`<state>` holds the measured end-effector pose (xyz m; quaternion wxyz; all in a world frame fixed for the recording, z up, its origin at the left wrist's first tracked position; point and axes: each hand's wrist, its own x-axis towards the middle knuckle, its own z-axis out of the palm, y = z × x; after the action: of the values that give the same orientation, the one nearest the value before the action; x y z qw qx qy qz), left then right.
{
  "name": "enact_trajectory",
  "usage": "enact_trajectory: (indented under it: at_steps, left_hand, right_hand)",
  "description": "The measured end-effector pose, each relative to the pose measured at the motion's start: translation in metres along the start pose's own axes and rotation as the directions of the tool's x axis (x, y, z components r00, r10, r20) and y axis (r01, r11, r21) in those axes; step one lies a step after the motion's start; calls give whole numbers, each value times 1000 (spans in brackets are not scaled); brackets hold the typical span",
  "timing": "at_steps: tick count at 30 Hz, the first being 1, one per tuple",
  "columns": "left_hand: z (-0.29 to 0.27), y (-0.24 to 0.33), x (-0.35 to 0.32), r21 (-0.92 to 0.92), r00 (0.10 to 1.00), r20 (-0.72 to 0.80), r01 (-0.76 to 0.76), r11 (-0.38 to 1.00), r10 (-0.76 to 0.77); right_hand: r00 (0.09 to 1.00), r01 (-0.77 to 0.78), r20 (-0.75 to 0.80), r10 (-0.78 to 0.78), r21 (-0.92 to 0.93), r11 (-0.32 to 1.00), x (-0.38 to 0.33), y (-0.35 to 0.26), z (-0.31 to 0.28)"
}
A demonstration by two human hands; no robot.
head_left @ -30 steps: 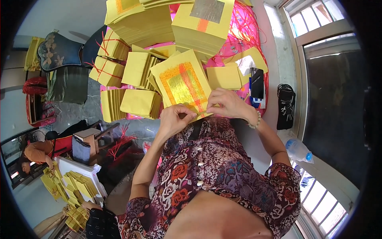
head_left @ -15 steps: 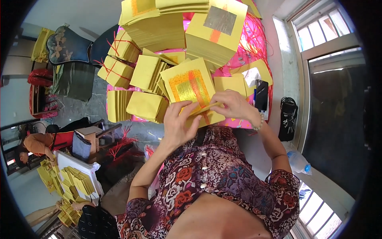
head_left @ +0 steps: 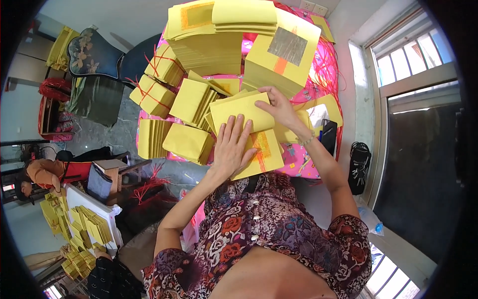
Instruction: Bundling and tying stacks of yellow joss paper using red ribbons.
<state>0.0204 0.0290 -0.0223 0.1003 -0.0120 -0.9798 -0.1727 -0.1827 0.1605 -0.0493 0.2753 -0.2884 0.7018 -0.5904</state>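
A folded yellow sheet (head_left: 243,106) lies just nearside of a silver-squared paper stack (head_left: 284,50), pressed under a flat left hand (head_left: 230,150) with fingers extended, while the right hand (head_left: 280,110) pinches its far-right corner. Red-tied bundles (head_left: 155,93) sit left of the stack, a black phone (head_left: 328,138) to its near right.

- A black phone (head_left: 328,138)
- A coiled black cord (head_left: 358,168) near the window frame (head_left: 381,144)
- A blue, flower-patterned chair back (head_left: 94,54)
- White wall sockets (head_left: 307,5)
- A co-worker (head_left: 46,172) in an orange top
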Motion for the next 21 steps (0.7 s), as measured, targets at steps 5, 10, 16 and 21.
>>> enact_trajectory:
  at_steps: [5, 10, 16, 21]
  left_hand:
    - [6, -6, 3, 9, 1000, 27, 14, 1000, -14]
    - [7, -8, 7, -22, 998, 50, 28, 999, -27]
    - [9, -10, 8, -52, 995, 82, 59, 997, -55]
    - [9, -11, 10, -67, 993, 106, 58, 996, -51]
  right_hand:
    - [982, -57, -169, 89, 186, 981, -17, 7, 18]
    - [973, -37, -229, 37, 5, 999, -13, 17, 21]
    - [956, -71, -293, 17, -173, 982, -12, 0, 28]
    - [949, -94, -313, 32, -184, 978, -11, 5, 28]
